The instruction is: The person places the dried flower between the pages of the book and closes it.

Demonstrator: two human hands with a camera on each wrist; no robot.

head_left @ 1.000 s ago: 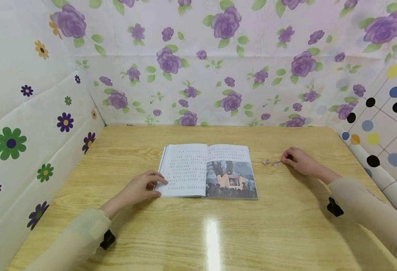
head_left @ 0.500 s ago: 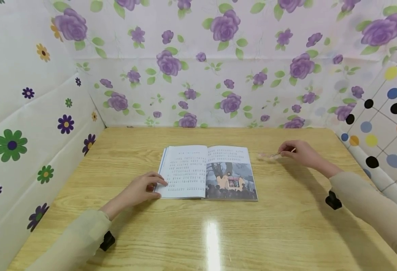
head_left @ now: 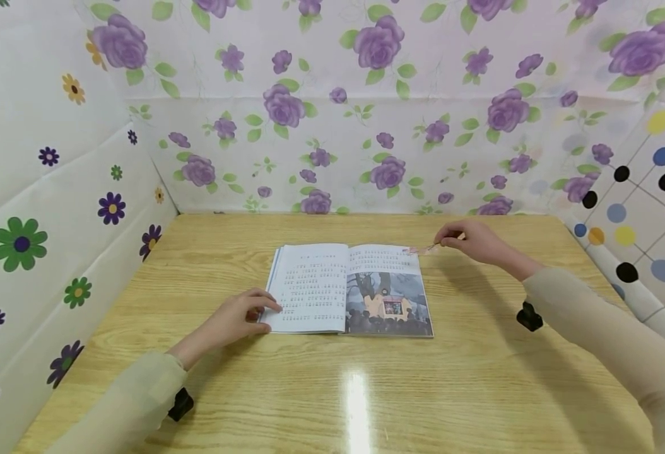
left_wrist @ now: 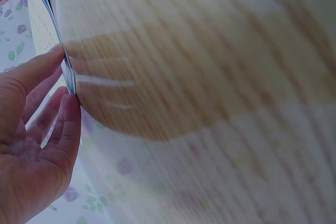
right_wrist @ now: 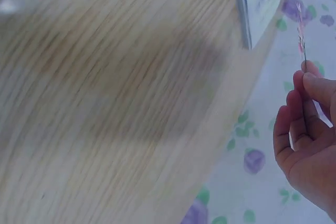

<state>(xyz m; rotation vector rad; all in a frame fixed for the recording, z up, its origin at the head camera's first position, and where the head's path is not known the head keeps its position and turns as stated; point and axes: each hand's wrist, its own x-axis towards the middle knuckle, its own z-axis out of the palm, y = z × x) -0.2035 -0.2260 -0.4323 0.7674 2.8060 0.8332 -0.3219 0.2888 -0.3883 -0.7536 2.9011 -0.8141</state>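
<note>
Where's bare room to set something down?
Bare: pale wooden table before the open illustrated book, between beige sleeves, and behind it to the purple flowered backdrop. Crowded: book's left edge, by the left hand; far right corner, by the right hand and pink sprig.

Bright, even light is filling the head view, apparently coming from above. A white glare streak (head_left: 358, 403) is gleaming on the table (head_left: 207, 252), between the left fingers (head_left: 263, 296) and the right fingers (head_left: 449, 229) but nearer the camera. Behind the right fingers, a soft shadow (head_left: 548, 366) is trailing under the right sleeve (head_left: 588, 315). Beside the left fingers, the book (head_left: 312, 284) is showing print too blurred to read. Both wrist views are looking dimmer and bluish: reflections (left_wrist: 105, 81) are shining just beside the left fingers, a broad shade (right_wrist: 157, 72) is lying well left of the right fingers, and the sprig (right_wrist: 301, 30) beyond their tips is blurring.
</note>
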